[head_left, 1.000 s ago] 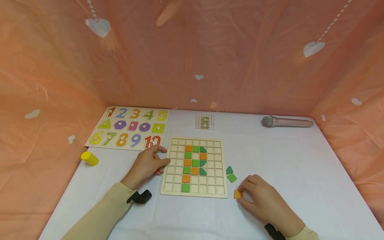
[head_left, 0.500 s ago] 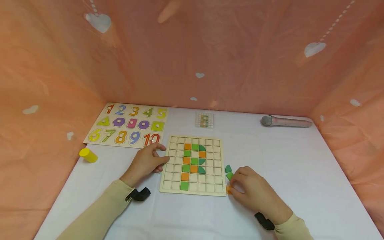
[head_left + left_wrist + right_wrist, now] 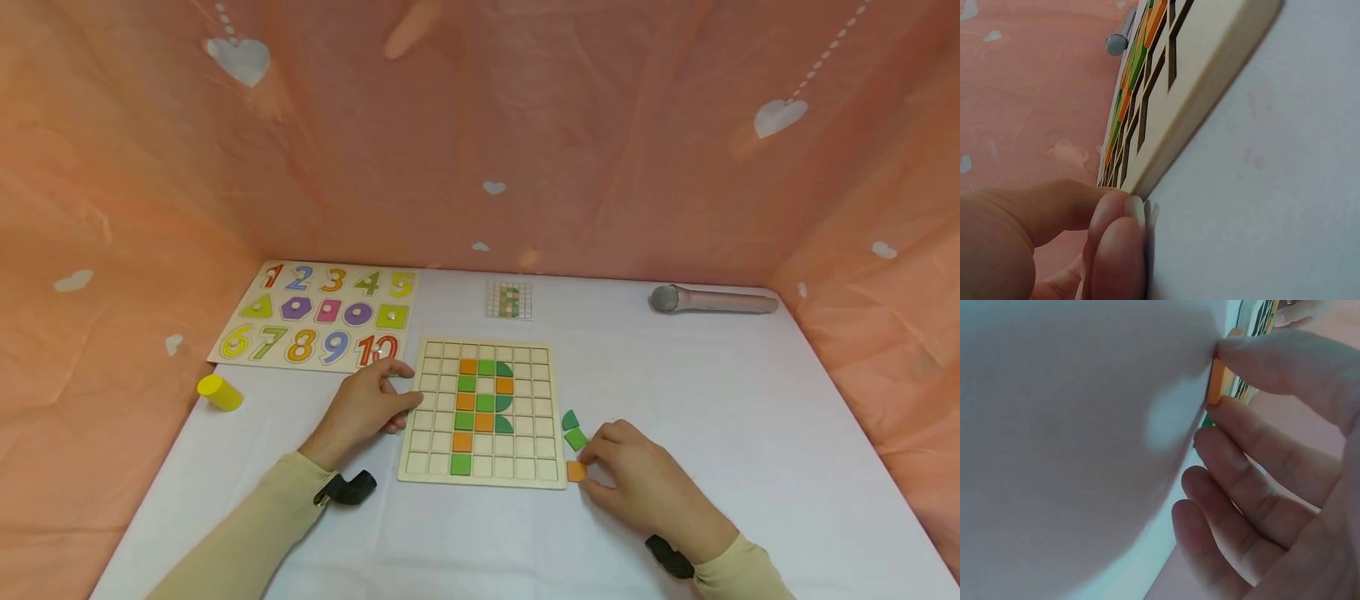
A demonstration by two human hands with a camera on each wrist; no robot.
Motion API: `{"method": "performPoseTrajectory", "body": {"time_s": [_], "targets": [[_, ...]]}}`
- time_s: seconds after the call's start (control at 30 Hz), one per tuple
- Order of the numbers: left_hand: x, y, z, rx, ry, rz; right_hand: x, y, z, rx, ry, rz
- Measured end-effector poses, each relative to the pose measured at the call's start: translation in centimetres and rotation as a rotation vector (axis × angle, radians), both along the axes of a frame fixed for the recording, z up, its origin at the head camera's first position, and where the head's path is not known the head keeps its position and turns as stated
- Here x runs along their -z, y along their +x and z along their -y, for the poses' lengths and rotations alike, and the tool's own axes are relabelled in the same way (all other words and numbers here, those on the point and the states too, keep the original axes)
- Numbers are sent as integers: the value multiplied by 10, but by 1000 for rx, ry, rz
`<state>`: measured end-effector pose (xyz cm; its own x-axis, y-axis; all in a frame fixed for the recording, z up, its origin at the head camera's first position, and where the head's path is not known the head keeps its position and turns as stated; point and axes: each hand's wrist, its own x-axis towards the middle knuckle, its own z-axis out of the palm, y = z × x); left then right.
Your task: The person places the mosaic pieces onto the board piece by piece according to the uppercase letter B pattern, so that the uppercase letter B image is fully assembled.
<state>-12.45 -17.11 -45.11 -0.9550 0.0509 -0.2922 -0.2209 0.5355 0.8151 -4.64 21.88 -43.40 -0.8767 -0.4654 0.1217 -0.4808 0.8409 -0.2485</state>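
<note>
My right hand (image 3: 637,479) pinches an orange square tile (image 3: 576,472) between thumb and index finger. The tile lies on the white cloth beside the lower right edge of the wooden grid board (image 3: 531,458). Just above it lie a green square tile (image 3: 576,440) and a dark green quarter-round tile (image 3: 571,420). Orange, green and dark green tiles fill part of the board's cells. My left hand (image 3: 363,410) rests by the board's left edge, fingers loosely bent, fingertips at the edge. In the right wrist view the orange tile (image 3: 1215,381) appears edge-on between the fingertips.
A number-and-shape puzzle board (image 3: 322,287) lies at the back left, with a yellow cylinder (image 3: 221,392) in front of it. Behind the grid board is a small pattern card (image 3: 509,300). A microphone (image 3: 716,300) lies at the back right, near the pink curtain (image 3: 600,167).
The orange tile, in my right fingers, has moved left to beside the board. My right hand moved left and slightly away from me with it. My left hand stays by the board.
</note>
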Motion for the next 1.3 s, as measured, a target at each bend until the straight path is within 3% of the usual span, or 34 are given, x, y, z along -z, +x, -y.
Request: {"method": "performPoseTrajectory", "body": {"time_s": [0.37, 0.53, 0.77, 0.97, 1.3], "targets": [[2, 0, 1, 7, 11, -17, -5, -8, 4, -29, -11, -72], [0, 1, 0, 4, 18, -24, -10, -19, 27, -62, -19, -23], [0, 1, 0, 5, 16, -26, -12, -31, 71, -175, -56, 4], [-1, 1, -2, 10, 13, -31, -8, -30, 95, -242, -70, -4], [-2, 1, -2, 6, 2, -22, -3, -26, 103, -242, -75, 17]]}}
